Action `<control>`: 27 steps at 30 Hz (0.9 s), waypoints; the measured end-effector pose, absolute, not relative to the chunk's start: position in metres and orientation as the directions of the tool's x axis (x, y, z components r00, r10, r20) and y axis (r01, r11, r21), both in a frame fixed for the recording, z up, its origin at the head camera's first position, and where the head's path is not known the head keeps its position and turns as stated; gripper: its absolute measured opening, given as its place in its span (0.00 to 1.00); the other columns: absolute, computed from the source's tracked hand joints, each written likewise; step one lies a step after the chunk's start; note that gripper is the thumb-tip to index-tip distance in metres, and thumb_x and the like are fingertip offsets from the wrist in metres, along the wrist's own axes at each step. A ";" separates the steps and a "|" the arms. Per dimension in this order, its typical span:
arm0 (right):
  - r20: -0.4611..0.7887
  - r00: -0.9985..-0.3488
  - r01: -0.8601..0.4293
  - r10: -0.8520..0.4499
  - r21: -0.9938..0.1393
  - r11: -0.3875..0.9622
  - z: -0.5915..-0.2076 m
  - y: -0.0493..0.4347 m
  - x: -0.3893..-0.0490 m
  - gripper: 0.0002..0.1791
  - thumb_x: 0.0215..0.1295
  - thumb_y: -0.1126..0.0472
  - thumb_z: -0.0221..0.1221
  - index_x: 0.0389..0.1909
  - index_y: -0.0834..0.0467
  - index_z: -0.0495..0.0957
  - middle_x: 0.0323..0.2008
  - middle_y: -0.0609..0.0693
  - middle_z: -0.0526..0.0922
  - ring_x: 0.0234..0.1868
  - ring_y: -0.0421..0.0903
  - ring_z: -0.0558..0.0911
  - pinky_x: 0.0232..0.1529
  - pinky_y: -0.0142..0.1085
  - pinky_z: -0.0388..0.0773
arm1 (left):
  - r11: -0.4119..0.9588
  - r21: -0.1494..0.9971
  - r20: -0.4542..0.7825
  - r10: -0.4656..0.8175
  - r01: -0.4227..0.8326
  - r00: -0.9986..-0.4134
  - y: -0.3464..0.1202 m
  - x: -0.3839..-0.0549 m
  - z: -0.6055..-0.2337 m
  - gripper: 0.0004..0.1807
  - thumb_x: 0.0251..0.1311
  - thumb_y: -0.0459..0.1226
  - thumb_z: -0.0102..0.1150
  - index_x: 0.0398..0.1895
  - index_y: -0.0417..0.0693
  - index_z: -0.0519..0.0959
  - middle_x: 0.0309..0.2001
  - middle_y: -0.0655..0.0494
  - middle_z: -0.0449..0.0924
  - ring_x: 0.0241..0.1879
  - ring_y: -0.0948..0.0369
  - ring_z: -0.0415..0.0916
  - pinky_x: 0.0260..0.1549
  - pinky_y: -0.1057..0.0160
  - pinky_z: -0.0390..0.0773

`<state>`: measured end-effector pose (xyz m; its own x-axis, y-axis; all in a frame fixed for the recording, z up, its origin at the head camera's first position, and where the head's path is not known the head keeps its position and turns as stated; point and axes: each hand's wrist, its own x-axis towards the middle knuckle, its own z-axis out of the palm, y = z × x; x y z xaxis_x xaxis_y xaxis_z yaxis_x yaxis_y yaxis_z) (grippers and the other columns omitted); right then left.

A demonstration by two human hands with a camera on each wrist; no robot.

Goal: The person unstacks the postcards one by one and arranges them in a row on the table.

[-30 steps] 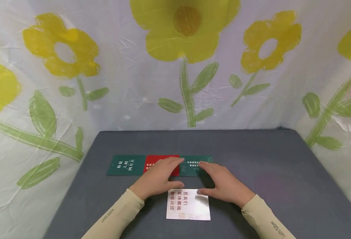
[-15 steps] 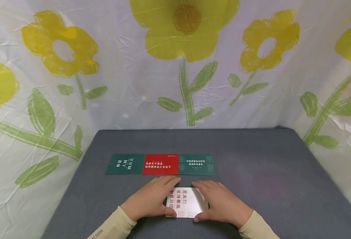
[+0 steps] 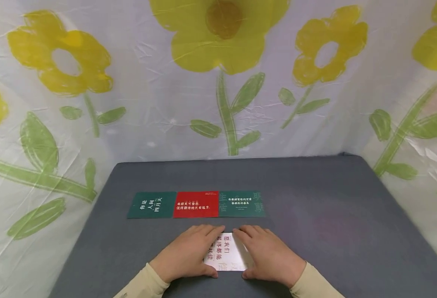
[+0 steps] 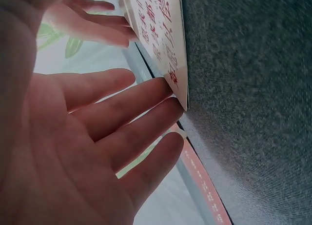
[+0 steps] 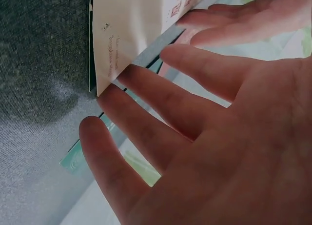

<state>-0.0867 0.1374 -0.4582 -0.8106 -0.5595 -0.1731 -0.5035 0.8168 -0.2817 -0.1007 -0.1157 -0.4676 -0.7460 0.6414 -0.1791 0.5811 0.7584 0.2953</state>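
A white card with red Chinese lettering lies near the front of the dark grey table. My left hand is at its left side and my right hand at its right, palms facing each other. In the left wrist view, extended fingers reach the edge of the card. The right wrist view has fingertips touching a corner of the card, and a thin dark green edge shows beneath it. Both thumbs sit near the card's front corners.
Behind the hands, a row of cards lies edge to edge: a green card, a red card and another green card. The table meets a white cloth backdrop with yellow flowers.
Both hands have come back from over the row of cards to the white card's sides and closed in on it. The head view has shifted slightly.
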 end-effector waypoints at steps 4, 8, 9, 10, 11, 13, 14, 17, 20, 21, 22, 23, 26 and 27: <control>-0.150 -0.806 -0.523 -0.573 -0.274 0.807 -0.458 0.135 -0.087 0.54 0.43 0.44 0.85 0.73 0.54 0.75 0.64 0.50 0.82 0.63 0.51 0.80 0.66 0.55 0.80 | 0.765 0.297 -0.183 0.633 0.571 -0.752 -0.117 -0.100 -0.467 0.60 0.48 0.64 0.82 0.82 0.53 0.67 0.74 0.58 0.77 0.71 0.55 0.76 0.76 0.47 0.74; -0.111 -0.804 -0.547 -0.584 -0.248 0.799 -0.457 0.136 -0.087 0.48 0.43 0.44 0.85 0.67 0.53 0.79 0.54 0.47 0.84 0.51 0.46 0.81 0.57 0.50 0.83 | 0.761 0.286 -0.163 0.637 0.582 -0.753 -0.116 -0.100 -0.468 0.59 0.48 0.64 0.82 0.81 0.52 0.69 0.73 0.58 0.78 0.69 0.56 0.77 0.74 0.48 0.75; -0.101 -0.803 -0.552 -0.587 -0.244 0.797 -0.457 0.136 -0.087 0.46 0.43 0.44 0.85 0.66 0.53 0.80 0.51 0.46 0.84 0.49 0.44 0.80 0.54 0.48 0.83 | 0.760 0.282 -0.158 0.639 0.586 -0.753 -0.115 -0.100 -0.468 0.58 0.48 0.64 0.82 0.81 0.52 0.69 0.72 0.58 0.78 0.69 0.56 0.77 0.74 0.48 0.75; -0.093 -0.802 -0.557 -0.590 -0.240 0.795 -0.457 0.136 -0.087 0.45 0.44 0.44 0.85 0.65 0.53 0.80 0.50 0.46 0.84 0.47 0.43 0.80 0.52 0.47 0.83 | 0.759 0.278 -0.155 0.640 0.588 -0.753 -0.115 -0.101 -0.468 0.58 0.49 0.63 0.82 0.81 0.52 0.69 0.72 0.58 0.79 0.69 0.56 0.77 0.74 0.48 0.75; -0.087 -0.803 -0.558 -0.590 -0.241 0.794 -0.457 0.136 -0.087 0.45 0.44 0.44 0.85 0.64 0.53 0.81 0.48 0.45 0.83 0.46 0.43 0.80 0.51 0.47 0.83 | 0.760 0.275 -0.154 0.640 0.589 -0.753 -0.115 -0.101 -0.468 0.58 0.49 0.63 0.82 0.81 0.52 0.70 0.72 0.58 0.79 0.69 0.56 0.78 0.74 0.48 0.75; -0.082 -0.802 -0.560 -0.591 -0.239 0.793 -0.457 0.135 -0.086 0.44 0.44 0.45 0.85 0.64 0.53 0.81 0.47 0.45 0.83 0.44 0.42 0.79 0.50 0.46 0.83 | 0.762 0.273 -0.157 0.638 0.588 -0.754 -0.114 -0.101 -0.467 0.57 0.49 0.63 0.82 0.81 0.52 0.70 0.71 0.58 0.80 0.68 0.56 0.78 0.74 0.48 0.75; -0.081 -0.802 -0.561 -0.592 -0.240 0.793 -0.457 0.135 -0.087 0.44 0.44 0.44 0.85 0.63 0.53 0.81 0.46 0.45 0.83 0.43 0.41 0.79 0.50 0.46 0.82 | 0.763 0.273 -0.159 0.636 0.586 -0.755 -0.114 -0.101 -0.467 0.56 0.49 0.62 0.82 0.81 0.53 0.70 0.71 0.58 0.80 0.68 0.56 0.78 0.74 0.48 0.75; -0.079 -0.804 -0.560 -0.590 -0.236 0.794 -0.457 0.135 -0.087 0.43 0.44 0.45 0.84 0.63 0.53 0.81 0.45 0.45 0.83 0.42 0.41 0.78 0.49 0.45 0.82 | 0.766 0.276 -0.165 0.633 0.581 -0.756 -0.114 -0.100 -0.466 0.55 0.49 0.61 0.82 0.80 0.54 0.71 0.69 0.58 0.82 0.67 0.56 0.79 0.74 0.48 0.75; -0.082 -0.803 -0.561 -0.591 -0.234 0.794 -0.456 0.134 -0.087 0.43 0.44 0.45 0.84 0.63 0.53 0.81 0.45 0.45 0.83 0.41 0.41 0.78 0.49 0.46 0.83 | 0.768 0.280 -0.174 0.630 0.576 -0.756 -0.113 -0.099 -0.465 0.54 0.50 0.61 0.82 0.80 0.54 0.71 0.68 0.58 0.82 0.66 0.56 0.79 0.74 0.47 0.76; -0.084 -0.803 -0.560 -0.591 -0.235 0.794 -0.456 0.134 -0.086 0.43 0.44 0.45 0.84 0.63 0.53 0.81 0.45 0.45 0.83 0.42 0.41 0.78 0.50 0.46 0.83 | 0.768 0.281 -0.176 0.630 0.575 -0.756 -0.113 -0.099 -0.465 0.54 0.49 0.61 0.82 0.80 0.54 0.71 0.68 0.58 0.82 0.66 0.56 0.79 0.73 0.47 0.76; -0.083 -0.803 -0.559 -0.590 -0.237 0.794 -0.456 0.134 -0.086 0.43 0.44 0.46 0.84 0.63 0.54 0.81 0.45 0.45 0.83 0.42 0.41 0.78 0.50 0.46 0.83 | 0.768 0.280 -0.174 0.631 0.576 -0.756 -0.114 -0.099 -0.465 0.54 0.50 0.60 0.83 0.80 0.54 0.71 0.68 0.59 0.82 0.66 0.56 0.79 0.73 0.47 0.76; -0.086 -0.803 -0.558 -0.590 -0.241 0.794 -0.456 0.134 -0.086 0.43 0.44 0.46 0.84 0.64 0.54 0.81 0.45 0.45 0.83 0.42 0.41 0.78 0.50 0.46 0.83 | 0.766 0.278 -0.172 0.633 0.580 -0.755 -0.114 -0.099 -0.465 0.54 0.50 0.60 0.82 0.80 0.54 0.71 0.68 0.59 0.82 0.66 0.57 0.79 0.73 0.48 0.76; -0.088 -0.803 -0.554 -0.589 -0.251 0.794 -0.456 0.134 -0.087 0.43 0.44 0.47 0.84 0.63 0.54 0.81 0.45 0.45 0.83 0.42 0.41 0.78 0.50 0.46 0.83 | 0.759 0.270 -0.158 0.642 0.592 -0.750 -0.114 -0.100 -0.467 0.54 0.51 0.60 0.82 0.80 0.54 0.71 0.68 0.59 0.81 0.66 0.58 0.78 0.73 0.50 0.76; -0.089 -0.803 -0.554 -0.589 -0.254 0.793 -0.456 0.134 -0.087 0.43 0.44 0.47 0.84 0.63 0.54 0.81 0.45 0.45 0.82 0.42 0.41 0.78 0.50 0.46 0.83 | 0.756 0.269 -0.152 0.645 0.597 -0.749 -0.114 -0.100 -0.467 0.54 0.51 0.60 0.82 0.80 0.54 0.70 0.68 0.60 0.81 0.66 0.58 0.78 0.73 0.50 0.76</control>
<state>-0.0870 0.1345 -0.4559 -0.8030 -0.5893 -0.0890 -0.5538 0.7930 -0.2539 -0.0998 -0.1145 -0.4672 -0.7489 0.6451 -0.1516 0.5969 0.7560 0.2685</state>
